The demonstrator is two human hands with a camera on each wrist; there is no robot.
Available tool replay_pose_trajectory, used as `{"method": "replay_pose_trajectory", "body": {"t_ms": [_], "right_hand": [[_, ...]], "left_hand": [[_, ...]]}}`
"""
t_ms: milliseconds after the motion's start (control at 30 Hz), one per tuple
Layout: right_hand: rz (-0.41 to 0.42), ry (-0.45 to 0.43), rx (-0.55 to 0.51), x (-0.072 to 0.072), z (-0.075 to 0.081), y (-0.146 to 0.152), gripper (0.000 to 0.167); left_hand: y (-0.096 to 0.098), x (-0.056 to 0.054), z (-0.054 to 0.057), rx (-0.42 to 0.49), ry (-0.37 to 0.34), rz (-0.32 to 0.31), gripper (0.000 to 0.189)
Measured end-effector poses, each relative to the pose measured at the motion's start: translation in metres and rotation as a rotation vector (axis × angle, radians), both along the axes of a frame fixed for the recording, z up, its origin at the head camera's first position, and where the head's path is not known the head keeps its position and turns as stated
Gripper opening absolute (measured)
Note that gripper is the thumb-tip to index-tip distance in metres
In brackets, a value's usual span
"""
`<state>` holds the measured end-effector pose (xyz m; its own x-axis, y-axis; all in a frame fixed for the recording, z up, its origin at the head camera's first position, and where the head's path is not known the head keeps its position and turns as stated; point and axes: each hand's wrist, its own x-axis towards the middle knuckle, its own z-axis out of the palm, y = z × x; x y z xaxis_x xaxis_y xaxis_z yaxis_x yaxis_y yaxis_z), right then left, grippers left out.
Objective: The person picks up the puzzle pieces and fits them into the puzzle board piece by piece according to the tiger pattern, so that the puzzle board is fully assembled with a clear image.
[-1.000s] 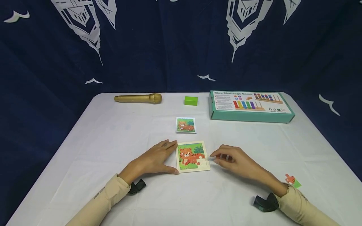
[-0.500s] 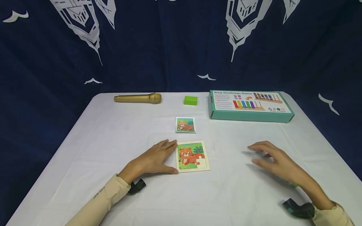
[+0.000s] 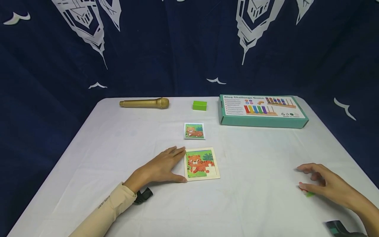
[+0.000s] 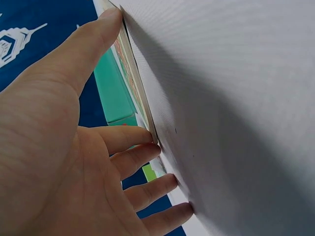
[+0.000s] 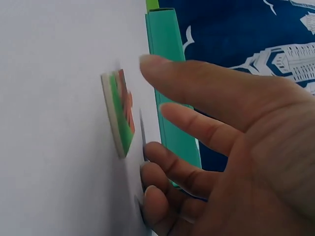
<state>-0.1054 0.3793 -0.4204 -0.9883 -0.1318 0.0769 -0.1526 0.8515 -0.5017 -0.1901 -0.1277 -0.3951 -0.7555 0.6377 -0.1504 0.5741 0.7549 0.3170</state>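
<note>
My left hand point(image 3: 160, 168) lies spread at the left side of a square wooden jigsaw puzzle point(image 3: 204, 179) with a tiger picture. Thumb and fingertips touch its edge; the left wrist view shows the puzzle's thin rim point(image 4: 140, 91) between them. A bare gap point(image 3: 212, 172) shows at its lower right corner. At the far right, my right hand point(image 3: 334, 187) hovers with loosely bent fingers over a loose puzzle piece point(image 5: 118, 113), red and green. In the right wrist view the piece lies on the table, apart from thumb and fingers. The hand partly hides it in the head view.
Behind the puzzle lies a small tiger picture card point(image 3: 194, 131). Along the back of the white table point(image 3: 133, 131) are a gold microphone point(image 3: 144, 103), a green block point(image 3: 199, 105) and a teal game box point(image 3: 263, 121). A dark blue patterned cloth point(image 3: 177, 49) hangs behind.
My right hand has moved away from the puzzle, rightward and nearer the body, to the loose piece. The left hand has stayed at the puzzle's edge.
</note>
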Motion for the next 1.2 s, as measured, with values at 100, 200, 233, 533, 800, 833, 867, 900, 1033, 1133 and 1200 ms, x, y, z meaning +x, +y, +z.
{"method": "replay_pose_trajectory", "body": {"t_ms": [100, 200, 233, 533, 800, 833, 867, 900, 1033, 1133, 1200], "right_hand": [[0.001, 0.012, -0.025, 0.004, -0.004, 0.003, 0.051], [0.009, 0.009, -0.012, 0.007, -0.005, 0.003, 0.049], [0.008, 0.006, 0.000, 0.008, -0.005, 0.002, 0.049], [-0.032, -0.089, 0.082, 0.005, 0.003, -0.004, 0.040], [-0.021, -0.087, 0.061, 0.009, 0.002, -0.003, 0.031], [-0.019, -0.073, 0.054, 0.009, 0.001, -0.003, 0.030], [-0.019, -0.059, 0.048, 0.009, 0.000, -0.004, 0.029], [-0.019, -0.050, 0.038, 0.008, 0.000, -0.004, 0.029], [-0.026, -0.076, 0.009, 0.005, 0.001, -0.007, 0.029], [-0.026, -0.127, -0.030, 0.002, 0.006, -0.011, 0.030], [-0.019, -0.136, -0.068, -0.001, 0.008, -0.014, 0.028]], "left_hand": [[0.000, 0.000, 0.000, 0.002, 0.002, 0.002, 0.101], [0.000, 0.001, 0.000, 0.007, -0.005, 0.004, 0.101], [0.000, 0.001, 0.000, 0.009, -0.009, 0.004, 0.101], [0.000, 0.002, 0.001, 0.002, -0.003, 0.003, 0.101], [0.000, 0.001, 0.001, 0.004, -0.002, 0.003, 0.101], [-0.001, 0.001, 0.001, 0.003, -0.001, 0.003, 0.101], [-0.001, 0.001, 0.001, 0.001, 0.000, 0.003, 0.101], [-0.001, 0.001, 0.001, 0.001, 0.001, 0.003, 0.100], [-0.001, 0.002, 0.001, 0.002, 0.002, 0.004, 0.101], [-0.001, 0.002, 0.002, 0.007, -0.002, 0.005, 0.101], [-0.001, 0.002, 0.002, 0.008, -0.004, 0.007, 0.101]]}}
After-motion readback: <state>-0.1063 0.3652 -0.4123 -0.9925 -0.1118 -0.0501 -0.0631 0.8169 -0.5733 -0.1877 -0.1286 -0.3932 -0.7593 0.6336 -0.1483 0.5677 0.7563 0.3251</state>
